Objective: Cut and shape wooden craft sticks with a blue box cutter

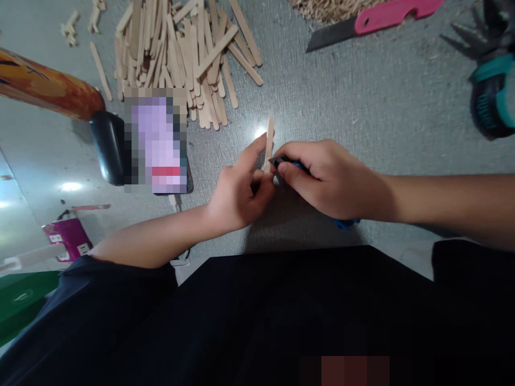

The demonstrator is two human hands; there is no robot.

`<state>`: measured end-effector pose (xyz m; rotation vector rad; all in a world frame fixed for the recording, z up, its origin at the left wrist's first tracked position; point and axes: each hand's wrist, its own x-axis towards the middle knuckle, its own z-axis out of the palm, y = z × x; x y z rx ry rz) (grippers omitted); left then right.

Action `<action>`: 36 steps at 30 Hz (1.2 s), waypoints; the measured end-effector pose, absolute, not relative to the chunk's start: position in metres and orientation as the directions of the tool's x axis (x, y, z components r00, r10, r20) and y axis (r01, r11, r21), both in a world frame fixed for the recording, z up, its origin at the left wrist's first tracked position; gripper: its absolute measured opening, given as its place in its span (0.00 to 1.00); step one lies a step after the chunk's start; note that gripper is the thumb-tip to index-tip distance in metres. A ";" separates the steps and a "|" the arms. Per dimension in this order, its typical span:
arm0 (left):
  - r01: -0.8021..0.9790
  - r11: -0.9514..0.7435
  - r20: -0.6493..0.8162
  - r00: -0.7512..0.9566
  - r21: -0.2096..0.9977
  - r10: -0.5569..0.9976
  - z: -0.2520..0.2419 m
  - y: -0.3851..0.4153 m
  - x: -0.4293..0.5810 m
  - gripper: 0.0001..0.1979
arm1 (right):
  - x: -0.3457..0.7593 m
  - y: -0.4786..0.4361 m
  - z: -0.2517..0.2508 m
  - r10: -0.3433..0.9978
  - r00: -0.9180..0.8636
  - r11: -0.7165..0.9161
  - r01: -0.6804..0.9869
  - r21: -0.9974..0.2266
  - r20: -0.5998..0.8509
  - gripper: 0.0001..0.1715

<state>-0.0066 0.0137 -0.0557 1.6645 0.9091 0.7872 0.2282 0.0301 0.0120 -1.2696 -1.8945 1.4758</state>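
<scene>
My left hand [243, 190] grips a wooden craft stick [269, 136] near its lower end, with the index finger stretched along its side. The stick points away from me, its upper end tapered. In my right hand [333, 174] is a utility knife [300, 165] with a blue handle, mostly hidden by the fingers. Its dark blade tip lies against or very close to the stick's right side; contact I cannot tell for certain. Both hands are close together above the grey table [394, 112]. Beyond them lies a pile of craft sticks [177, 48].
A phone [163, 145] with a cable, a black case [109, 147] and an orange cylinder [48, 83] stand left. Far right are a pink-handled saw [374, 21], a heap of shavings [333, 8] and a black-and-teal object [493, 96]. A purple power socket [68, 238] sits lower left.
</scene>
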 end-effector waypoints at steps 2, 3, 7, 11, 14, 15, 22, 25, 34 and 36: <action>0.211 -0.185 0.064 0.478 0.960 0.876 -0.056 0.012 -0.007 0.38 | 0.227 0.030 0.014 0.852 -0.472 -0.005 0.428 -0.904 -0.228 0.19; 0.223 -0.184 0.060 0.469 0.957 0.881 -0.056 0.012 -0.007 0.38 | 0.226 0.031 0.015 0.852 -0.458 -0.029 0.442 -0.897 -0.254 0.20; 0.252 -0.224 0.078 0.483 0.941 0.872 -0.050 0.013 -0.007 0.35 | 0.221 0.032 0.016 0.790 -0.402 -0.277 0.440 -0.854 -0.463 0.22; 0.330 -0.265 0.059 0.521 0.906 0.851 -0.039 0.015 -0.005 0.34 | 0.221 0.036 0.017 0.677 -0.405 -0.494 0.368 -0.788 -0.614 0.21; 0.418 -0.261 -0.007 0.539 0.870 0.842 -0.031 0.015 -0.004 0.34 | 0.222 0.039 0.020 0.634 -0.441 -0.541 0.333 -0.772 -0.635 0.21; 0.429 -0.274 -0.010 0.552 0.861 0.834 -0.029 0.014 -0.004 0.34 | 0.223 0.040 0.022 0.626 -0.449 -0.548 0.327 -0.770 -0.637 0.21; 0.339 -0.447 0.159 0.622 0.828 0.767 -0.036 0.020 -0.009 0.36 | 0.221 0.045 0.030 0.596 -0.447 -0.591 0.317 -0.741 -0.667 0.26; 0.260 -0.451 0.198 0.638 0.854 0.744 -0.040 0.022 -0.012 0.35 | 0.223 0.045 0.026 0.619 -0.487 -0.556 0.283 -0.782 -0.616 0.28; 0.099 -0.086 0.006 0.621 0.991 0.784 -0.027 0.015 -0.013 0.29 | 0.232 0.041 0.012 0.644 -0.617 -0.508 0.097 -0.856 -0.452 0.21; 0.107 -0.091 0.008 0.602 0.990 0.799 -0.027 0.014 -0.012 0.29 | 0.233 0.041 0.012 0.651 -0.622 -0.499 0.083 -0.863 -0.436 0.22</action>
